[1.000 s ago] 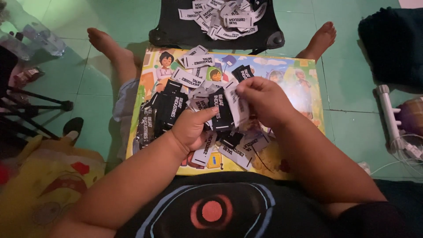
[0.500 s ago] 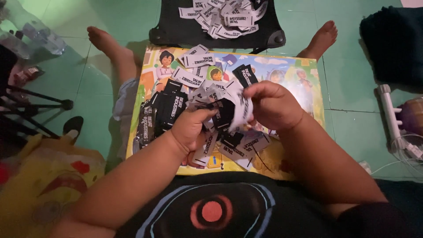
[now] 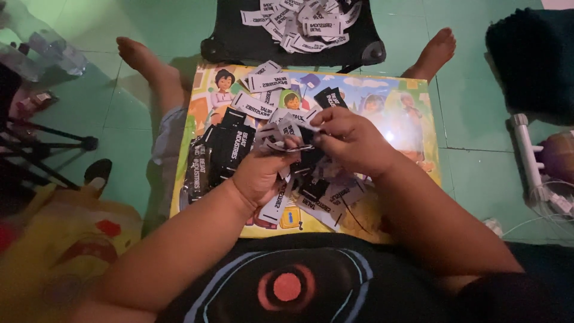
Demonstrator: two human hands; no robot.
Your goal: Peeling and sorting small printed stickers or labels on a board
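- Person sits on a green tiled floor [image 3: 478, 161], legs spread, bare feet out to either side; a colourful cartoon-printed board [image 3: 400, 125] lies across the lap area between the legs.
- Left hand [image 3: 263, 173] is curled closed around a small bunch of woven labels [image 3: 281, 134], the bunch sticking up out of the fist above the middle of the board.
- Right hand [image 3: 350, 140] sits just beside the left, touching the same bunch; thumb and fingertips are pinched narrow on the top label. Whether it grips one label or several, I cannot tell.
- Both hands hover over the board's centre, wrists apart, knuckles nearly meeting.
- Loose labels [image 3: 263, 98], white with dark print, are scattered on the upper part of the board, above the hands.
- A stack of black labels [image 3: 224, 152] lies on the board's left part, just left of the left hand, some overlapping the board's edge.
- More labels lie under and below the hands, partly hidden.
- A black tray [image 3: 239, 42] stands beyond the board's far edge, holding a heap of white labels [image 3: 302, 18].
- A dark cloth [image 3: 529, 54] lies far right; a white plastic fixture [image 3: 529, 152] lies below it.
- A tripod leg [image 3: 48, 146] shows at the left edge.
- Lighting is dim; fine detail is blurred.
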